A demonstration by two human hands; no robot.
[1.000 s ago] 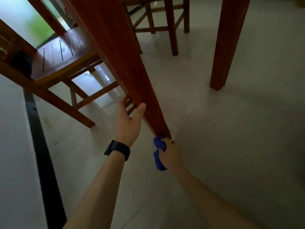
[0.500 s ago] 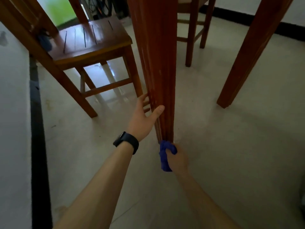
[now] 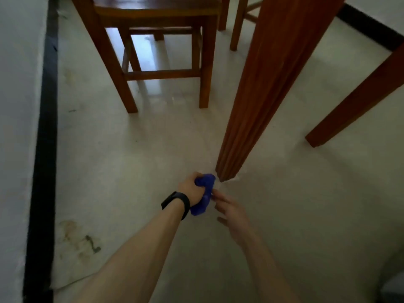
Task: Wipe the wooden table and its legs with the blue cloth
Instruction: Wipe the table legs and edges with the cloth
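The left hand [image 3: 191, 189] clenches the bunched blue cloth [image 3: 204, 195] just above the floor [image 3: 131, 160], beside the foot of the table leg [image 3: 258, 106], probably to wipe its base; the right hand [image 3: 231, 209] hovers alongside, loose-fingered, empty.

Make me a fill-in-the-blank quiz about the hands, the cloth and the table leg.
1. The left hand grips a ____ cloth.
2. The right hand holds ____.
3. The cloth is near the ____ of the table leg.
4. The chair is made of ____.
Missing words: blue; nothing; foot; wood.
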